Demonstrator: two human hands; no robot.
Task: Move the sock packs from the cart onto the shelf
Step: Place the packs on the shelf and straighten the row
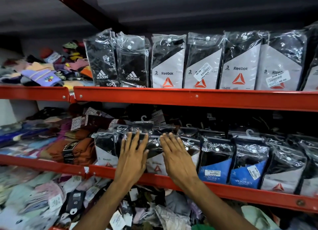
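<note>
Both my hands lie flat, fingers apart, on the fronts of Reebok sock packs [153, 148] standing on the middle red shelf [223, 190]. My left hand [133, 154] presses the left packs, my right hand [175, 155] the ones beside them. Neither hand grips anything. More clear-bagged packs stand in the same row: a Reebok pack [105, 150] at the left and blue Jockey packs [215, 160] at the right. The cart is out of view.
The upper red shelf [189, 97] carries upright Adidas packs [118, 61] and Reebok packs [240, 61]. Loose coloured socks [43, 71] are heaped at upper left, folded brown socks [74, 148] left of my hands, and mixed loose socks [51, 200] on the bottom level.
</note>
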